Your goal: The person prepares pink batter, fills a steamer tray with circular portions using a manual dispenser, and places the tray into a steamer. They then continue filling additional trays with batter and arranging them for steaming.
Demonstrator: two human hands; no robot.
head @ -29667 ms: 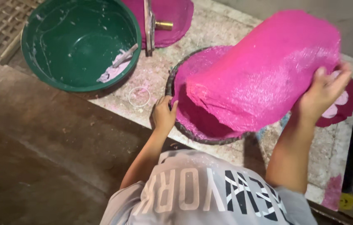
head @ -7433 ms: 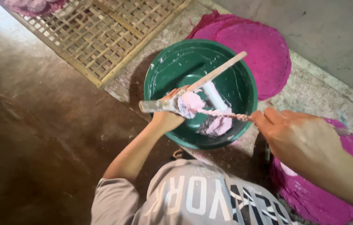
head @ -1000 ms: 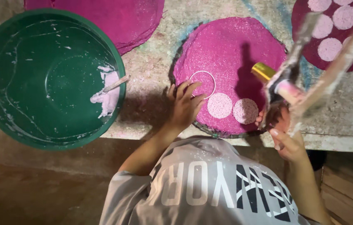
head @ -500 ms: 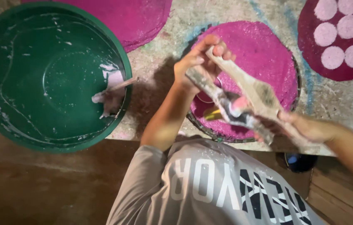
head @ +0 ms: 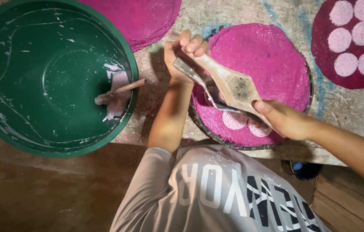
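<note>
Since a second ago the left hand (head: 182, 56) has left the small ring cutter and closed on the top end of the wooden paddle tool (head: 227, 83); right hand (head: 283, 120) grips its lower end. Tool spans the pink sheet (head: 272, 56) on the round tray (head: 308, 92), two pale discs (head: 242, 122) beneath. Green basin (head: 27, 86): whitish paste residue, a stick (head: 126, 87).

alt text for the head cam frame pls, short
Both hands grip a paste-smeared wooden press above a round pink sheet on a speckled table: left hand at its far end, right hand at its near end. A green basin holding white paste and a stick sits left.
</note>
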